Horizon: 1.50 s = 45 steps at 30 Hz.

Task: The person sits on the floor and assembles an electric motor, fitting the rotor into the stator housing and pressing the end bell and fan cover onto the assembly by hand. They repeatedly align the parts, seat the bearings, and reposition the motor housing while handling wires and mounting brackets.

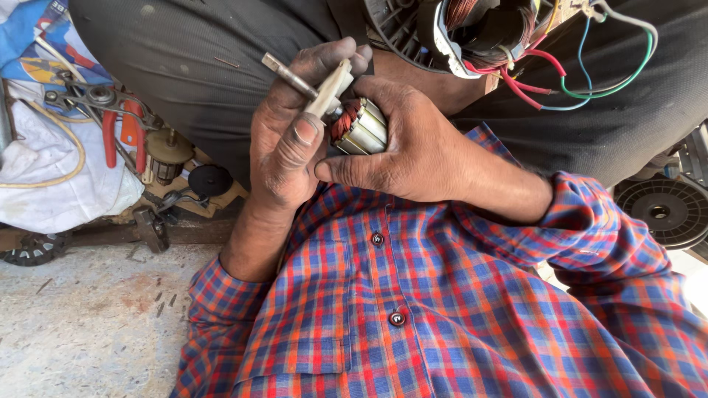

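Observation:
Both my hands hold a small motor armature (363, 127) with copper windings and a laminated steel core, close in front of my plaid shirt. My left hand (284, 144) grips the end with the steel shaft (286, 74), thumb pressed against a white plastic piece (330, 90) on the shaft. My right hand (413, 151) wraps round the core from the right, thumb underneath. Most of the armature is hidden by my fingers.
A motor stator (479, 33) with red, green and blue wires rests on my dark trousers at the top. Red-handled pliers (122, 136), small metal parts and a black disc (210, 179) lie at the left by a white cloth (51, 169). A ribbed black round part (660, 212) sits at the right.

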Each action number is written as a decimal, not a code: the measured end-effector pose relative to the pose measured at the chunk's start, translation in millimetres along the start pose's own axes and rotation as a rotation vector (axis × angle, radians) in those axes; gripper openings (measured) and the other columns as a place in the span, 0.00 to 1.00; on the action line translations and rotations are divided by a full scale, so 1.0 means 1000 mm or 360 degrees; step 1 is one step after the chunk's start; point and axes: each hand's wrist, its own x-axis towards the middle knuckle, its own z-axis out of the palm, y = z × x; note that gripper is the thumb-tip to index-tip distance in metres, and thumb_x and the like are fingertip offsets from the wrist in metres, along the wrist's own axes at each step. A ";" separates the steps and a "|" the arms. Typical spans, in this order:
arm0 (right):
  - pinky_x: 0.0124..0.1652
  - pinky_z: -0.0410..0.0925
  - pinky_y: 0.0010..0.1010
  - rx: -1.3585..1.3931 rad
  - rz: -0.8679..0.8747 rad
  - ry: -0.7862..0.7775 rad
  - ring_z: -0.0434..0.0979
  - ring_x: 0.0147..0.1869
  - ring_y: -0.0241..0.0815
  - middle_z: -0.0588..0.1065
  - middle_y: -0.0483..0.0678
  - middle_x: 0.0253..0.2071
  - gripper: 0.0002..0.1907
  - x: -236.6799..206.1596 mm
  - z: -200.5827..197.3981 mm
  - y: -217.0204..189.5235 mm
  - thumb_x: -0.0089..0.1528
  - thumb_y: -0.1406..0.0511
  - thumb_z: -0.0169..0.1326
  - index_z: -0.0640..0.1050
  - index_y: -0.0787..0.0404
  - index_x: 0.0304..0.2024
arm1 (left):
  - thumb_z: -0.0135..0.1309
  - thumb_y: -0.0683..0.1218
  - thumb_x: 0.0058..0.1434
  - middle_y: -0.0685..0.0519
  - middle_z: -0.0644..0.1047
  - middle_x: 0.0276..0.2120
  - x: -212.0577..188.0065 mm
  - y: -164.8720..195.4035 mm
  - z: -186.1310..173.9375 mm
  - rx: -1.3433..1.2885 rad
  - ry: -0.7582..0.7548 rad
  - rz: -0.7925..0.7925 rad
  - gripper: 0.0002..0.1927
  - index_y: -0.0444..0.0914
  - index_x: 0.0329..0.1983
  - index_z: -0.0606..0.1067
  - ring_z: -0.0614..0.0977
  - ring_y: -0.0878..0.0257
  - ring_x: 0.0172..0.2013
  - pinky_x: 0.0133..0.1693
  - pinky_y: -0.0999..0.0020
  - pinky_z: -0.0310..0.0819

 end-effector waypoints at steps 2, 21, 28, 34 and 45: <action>0.40 0.77 0.25 0.0003 0.0072 -0.0039 0.81 0.40 0.35 0.78 0.46 0.38 0.30 0.002 0.000 0.001 0.55 0.56 0.73 0.75 0.67 0.50 | 0.53 0.60 0.76 0.44 0.73 0.64 -0.001 0.000 0.000 -0.0062 0.0007 -0.0009 0.33 0.32 0.71 0.66 0.71 0.58 0.66 0.71 0.61 0.66; 0.14 0.58 0.22 0.0930 0.0731 -0.0256 0.66 0.15 0.31 0.71 0.43 0.20 0.19 0.019 -0.002 0.016 0.54 0.70 0.68 0.74 0.63 0.45 | 0.53 0.64 0.75 0.41 0.71 0.64 0.000 -0.010 -0.009 -0.0214 0.0018 -0.0170 0.36 0.34 0.73 0.65 0.73 0.56 0.62 0.68 0.58 0.72; 0.46 0.73 0.35 -0.0417 -0.0303 -0.0002 0.79 0.44 0.49 0.77 0.52 0.42 0.31 0.017 -0.004 -0.012 0.51 0.62 0.76 0.76 0.66 0.51 | 0.54 0.73 0.65 0.43 0.64 0.73 0.014 0.028 -0.023 0.0058 0.0060 0.0148 0.52 0.38 0.79 0.55 0.69 0.55 0.69 0.69 0.56 0.71; 0.46 0.74 0.37 -0.0845 -0.0237 0.0003 0.83 0.46 0.52 0.79 0.56 0.43 0.32 0.006 -0.007 -0.034 0.45 0.65 0.70 0.76 0.66 0.50 | 0.65 0.63 0.60 0.45 0.73 0.66 0.001 0.062 -0.032 0.1169 -0.0277 0.0341 0.44 0.38 0.73 0.65 0.78 0.55 0.64 0.64 0.57 0.79; 0.46 0.74 0.36 -0.0652 -0.0197 -0.0305 0.82 0.48 0.48 0.77 0.56 0.45 0.32 0.009 -0.031 -0.040 0.46 0.67 0.66 0.75 0.67 0.53 | 0.68 0.61 0.51 0.47 0.78 0.62 0.003 0.062 -0.023 0.1113 -0.0348 0.0067 0.44 0.41 0.69 0.70 0.81 0.53 0.63 0.63 0.55 0.82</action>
